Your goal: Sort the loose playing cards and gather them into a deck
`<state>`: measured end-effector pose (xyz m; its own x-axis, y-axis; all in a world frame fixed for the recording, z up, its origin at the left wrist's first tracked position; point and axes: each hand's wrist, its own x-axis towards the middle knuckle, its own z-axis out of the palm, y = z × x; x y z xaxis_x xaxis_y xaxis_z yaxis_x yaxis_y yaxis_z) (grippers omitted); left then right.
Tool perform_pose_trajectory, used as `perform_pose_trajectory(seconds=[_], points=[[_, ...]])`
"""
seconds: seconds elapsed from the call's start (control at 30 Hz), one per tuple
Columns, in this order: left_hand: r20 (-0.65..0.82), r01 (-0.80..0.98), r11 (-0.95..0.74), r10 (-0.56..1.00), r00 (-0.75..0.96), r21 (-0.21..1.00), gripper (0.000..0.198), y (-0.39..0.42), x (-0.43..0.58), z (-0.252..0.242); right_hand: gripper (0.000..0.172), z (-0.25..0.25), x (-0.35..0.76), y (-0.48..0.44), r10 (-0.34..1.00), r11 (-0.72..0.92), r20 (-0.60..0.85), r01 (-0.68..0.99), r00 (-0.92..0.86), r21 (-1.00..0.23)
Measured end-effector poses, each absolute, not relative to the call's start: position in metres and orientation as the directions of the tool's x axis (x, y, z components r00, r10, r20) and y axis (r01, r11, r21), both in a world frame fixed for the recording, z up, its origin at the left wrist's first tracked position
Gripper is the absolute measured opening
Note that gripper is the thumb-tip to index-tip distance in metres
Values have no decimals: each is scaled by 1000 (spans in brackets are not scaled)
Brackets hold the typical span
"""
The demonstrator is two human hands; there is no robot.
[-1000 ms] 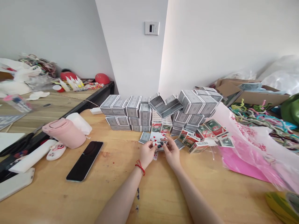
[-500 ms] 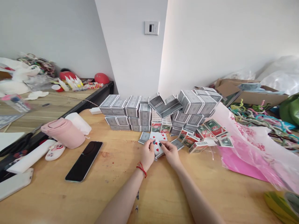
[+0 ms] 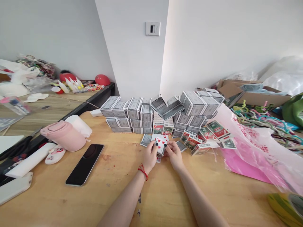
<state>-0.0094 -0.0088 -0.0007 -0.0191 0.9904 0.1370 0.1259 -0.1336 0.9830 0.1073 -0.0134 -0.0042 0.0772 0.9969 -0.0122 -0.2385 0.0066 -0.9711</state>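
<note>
My left hand, a red string bracelet at its wrist, is closed on playing cards with red hearts facing up. The fingers of my right hand pinch at the right edge of those cards. Below the held cards, part of another card shows near the tabletop. A grey-patterned card stack lies just behind my left hand, and another grey-backed piece lies beyond my right fingers. Behind them stands a wall of grey-patterned boxes built from cards.
Red and green card packs lie right of my hands, beside pink plastic wrapping. A black phone, a pink cup and a white mouse are to the left. A yellow tape roll sits front right.
The hearts cards have tilted and shifted between my hands. My right fingers have moved slightly right, to the cards' edge. A card now shows beneath the held ones.
</note>
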Motion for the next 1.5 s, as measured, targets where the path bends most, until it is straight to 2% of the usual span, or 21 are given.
perform_pose_trajectory(seconds=[0.2,0.5,0.77,1.03,1.27,1.4,1.5], points=[[212,167,-199,975,-67,966,19,-11,-9,-1,23,-4,105,-16,1000,6,0,-231,26,-973],[202,163,-188,977,-75,969,22,-13,-10,6,21,-5,96,-20,999,16,11,-159,30,-987],[165,150,-151,982,-91,977,22,-13,-6,6,22,-3,90,-24,984,65,57,-40,167,-997],[128,86,-117,984,-127,989,18,-11,-4,3,21,-5,91,-23,988,77,68,-64,140,-995],[145,15,-144,977,-155,989,14,-11,-5,-1,13,-11,94,-19,985,117,114,-21,129,-993],[138,-89,-151,981,-135,985,11,-12,-4,-1,9,-14,96,-18,988,108,100,-63,116,-992],[103,-70,-116,981,-162,991,11,-12,-4,0,8,-14,99,-18,990,116,107,-96,92,-989]])
